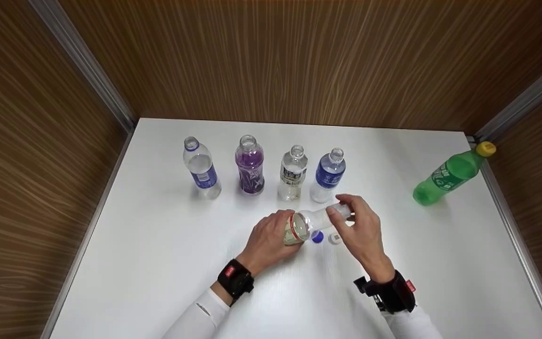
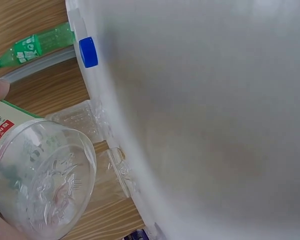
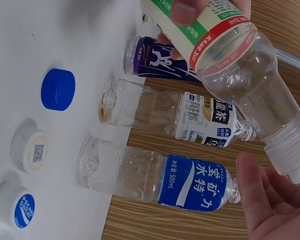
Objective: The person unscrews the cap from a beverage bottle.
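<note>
Over the white table (image 1: 158, 235), holding a clear bottle (image 1: 315, 221) with a cream, green and red label (image 3: 222, 37), raised off the surface and tipped on a slant, base to the left, neck to the right. Gripping it round the label with the left hand (image 1: 266, 238), fingers and thumb curled about the side. Near the neck with the right hand (image 1: 364, 231), finger and thumb bent about that end, somewhat apart; cannot tell whether pinching it. On the table beneath: a blue cap (image 1: 317, 237), a white cap with a square code (image 3: 38, 155) and a white cap with a blue emblem (image 3: 23, 210). Behind the hands, upright in a row and uncapped, from left to right: a blue-banded bottle (image 1: 205, 178), a purple bottle (image 1: 251, 174), a tea bottle (image 1: 292, 176) and a blue-labelled bottle (image 1: 330, 176). Well apart at the far right, upright, with a yellow cap (image 1: 486, 149): a green bottle (image 1: 454, 174). On both wrists, black bands (image 1: 235, 278). Beyond the table, wood-grain walls (image 1: 271, 61).
</note>
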`<state>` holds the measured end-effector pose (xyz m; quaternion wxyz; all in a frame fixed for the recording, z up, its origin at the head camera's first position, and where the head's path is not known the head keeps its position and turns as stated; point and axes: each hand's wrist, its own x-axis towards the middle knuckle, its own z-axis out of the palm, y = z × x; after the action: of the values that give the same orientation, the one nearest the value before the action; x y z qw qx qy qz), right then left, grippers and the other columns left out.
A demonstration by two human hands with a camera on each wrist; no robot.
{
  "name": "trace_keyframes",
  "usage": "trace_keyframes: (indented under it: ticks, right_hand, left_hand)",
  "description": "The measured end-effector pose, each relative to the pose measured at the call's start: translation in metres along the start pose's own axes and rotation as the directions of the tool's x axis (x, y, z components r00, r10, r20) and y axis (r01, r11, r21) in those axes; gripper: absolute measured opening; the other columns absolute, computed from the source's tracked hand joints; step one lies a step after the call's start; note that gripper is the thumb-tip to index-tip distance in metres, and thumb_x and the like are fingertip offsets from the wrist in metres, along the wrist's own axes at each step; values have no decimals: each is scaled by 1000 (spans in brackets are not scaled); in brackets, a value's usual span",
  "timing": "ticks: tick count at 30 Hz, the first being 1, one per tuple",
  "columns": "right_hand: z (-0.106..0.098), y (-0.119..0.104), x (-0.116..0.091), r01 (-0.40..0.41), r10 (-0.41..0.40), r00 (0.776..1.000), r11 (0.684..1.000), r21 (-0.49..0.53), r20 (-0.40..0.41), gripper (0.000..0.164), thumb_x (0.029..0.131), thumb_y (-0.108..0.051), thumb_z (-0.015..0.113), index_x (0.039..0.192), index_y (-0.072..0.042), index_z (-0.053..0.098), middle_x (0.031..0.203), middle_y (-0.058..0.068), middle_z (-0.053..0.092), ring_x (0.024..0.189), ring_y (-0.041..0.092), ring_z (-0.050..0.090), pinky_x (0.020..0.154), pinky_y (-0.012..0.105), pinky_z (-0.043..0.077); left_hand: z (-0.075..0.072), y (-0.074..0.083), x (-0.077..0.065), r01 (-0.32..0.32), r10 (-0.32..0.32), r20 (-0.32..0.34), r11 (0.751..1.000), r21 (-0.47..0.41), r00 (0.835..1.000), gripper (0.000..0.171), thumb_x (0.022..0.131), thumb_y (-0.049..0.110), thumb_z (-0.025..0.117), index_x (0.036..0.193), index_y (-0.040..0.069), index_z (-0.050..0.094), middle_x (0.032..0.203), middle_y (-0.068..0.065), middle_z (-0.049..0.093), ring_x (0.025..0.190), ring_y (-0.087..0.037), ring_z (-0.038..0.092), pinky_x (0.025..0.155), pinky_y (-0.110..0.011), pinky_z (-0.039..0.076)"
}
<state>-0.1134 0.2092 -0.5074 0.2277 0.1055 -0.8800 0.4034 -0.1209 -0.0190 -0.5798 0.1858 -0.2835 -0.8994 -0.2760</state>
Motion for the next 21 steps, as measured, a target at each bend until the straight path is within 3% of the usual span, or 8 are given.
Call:
trace_keyframes:
  ticks: [5,14,21]
  right_hand:
    - [-2,3,0,113,-114,993,989,-96,-5,19,88,-21,78,96,-6,71,75,2,68,59,8,54,49,24,45]
    - [-10,6,1,220,-220,975,976,1,-17,14,84,-14,76,88,-5,67,67,2,63,56,5,50,46,19,42]
    - [-10,7,3,260,-260,965,966,0,-28,15,88,-18,72,87,-4,65,68,4,62,57,6,48,46,20,40]
  left_hand:
    - [-3,2,-1,11,-10,50,1000,-18,999,68,78,42,85,129,8,54,109,-2,65,91,-17,65,77,-32,56]
    - [-16,8,2,1,41,199,978,-207,979,70,81,39,85,132,7,50,111,-2,63,93,-14,63,81,-30,56]
    - [-21,5,7,73,23,299,950,-305,954,69,81,37,85,134,10,51,114,0,64,97,-12,62,83,-29,55]
